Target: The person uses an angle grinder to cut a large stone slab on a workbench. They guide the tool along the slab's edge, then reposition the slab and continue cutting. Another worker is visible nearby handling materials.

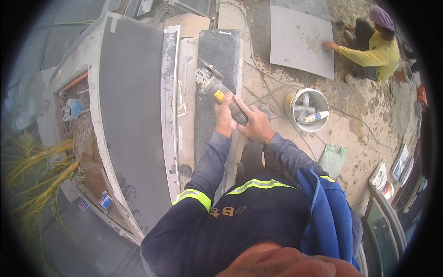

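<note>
Our left fingers (pixel 227 98) and right fingers (pixel 243 105) clasp the grinder (pixel 214 87): probably heavy and rigid, best held along its body.

Pale, even daylight lit the outdoor space around you. To your right, the rough, pale ground (pixel 364 115) was blotched with brown stains. On your left ran a broad dark-grey surface (pixel 131 106) with pale edges, and beyond it a soil-filled planter (pixel 87 134). A glass-paned frame (pixel 382 228) stood near right.
</note>
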A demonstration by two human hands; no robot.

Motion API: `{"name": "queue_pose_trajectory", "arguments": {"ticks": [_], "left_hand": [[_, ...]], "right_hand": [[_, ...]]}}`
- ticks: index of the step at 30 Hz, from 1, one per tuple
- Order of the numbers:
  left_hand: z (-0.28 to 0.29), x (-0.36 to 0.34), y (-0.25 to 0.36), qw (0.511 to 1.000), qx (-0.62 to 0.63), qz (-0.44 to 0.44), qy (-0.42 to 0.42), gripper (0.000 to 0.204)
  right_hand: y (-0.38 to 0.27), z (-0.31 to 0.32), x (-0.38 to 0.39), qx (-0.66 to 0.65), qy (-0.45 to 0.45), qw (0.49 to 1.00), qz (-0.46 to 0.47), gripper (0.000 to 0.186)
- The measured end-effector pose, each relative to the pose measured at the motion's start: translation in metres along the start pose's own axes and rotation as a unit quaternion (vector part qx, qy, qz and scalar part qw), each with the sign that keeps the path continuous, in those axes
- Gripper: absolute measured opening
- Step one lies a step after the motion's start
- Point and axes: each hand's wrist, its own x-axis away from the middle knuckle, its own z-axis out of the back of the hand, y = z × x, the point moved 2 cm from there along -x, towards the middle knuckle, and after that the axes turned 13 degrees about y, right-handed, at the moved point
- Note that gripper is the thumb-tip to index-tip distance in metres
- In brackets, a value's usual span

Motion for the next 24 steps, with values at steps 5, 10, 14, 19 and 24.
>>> {"name": "queue_pose_trajectory", "arguments": {"ticks": [5,10,14,19,24], "left_hand": [[0.043,0.083,0.037,0.994,0.044,-0.091,0.040,0.022],[0.100,0.139,0.025,0.983,0.094,-0.122,0.096,0.024],[0.128,0.185,0.038,0.974,0.153,-0.144,0.090,0.028],[0.157,0.189,0.028,0.940,0.246,-0.175,0.159,0.035],[0.205,0.266,0.029,0.874,0.281,-0.118,0.378,0.041]], "right_hand": [[-0.054,0.004,0.044,-0.035,-0.043,0.992,0.115,0.108],[-0.076,0.019,0.069,-0.118,-0.178,0.955,0.204,0.099],[-0.049,0.024,0.034,-0.106,-0.233,0.962,0.094,0.071],[0.214,-0.053,-0.136,0.053,-0.093,0.957,-0.269,0.078],[0.238,-0.164,-0.164,-0.077,-0.095,0.903,-0.411,0.090]]}}
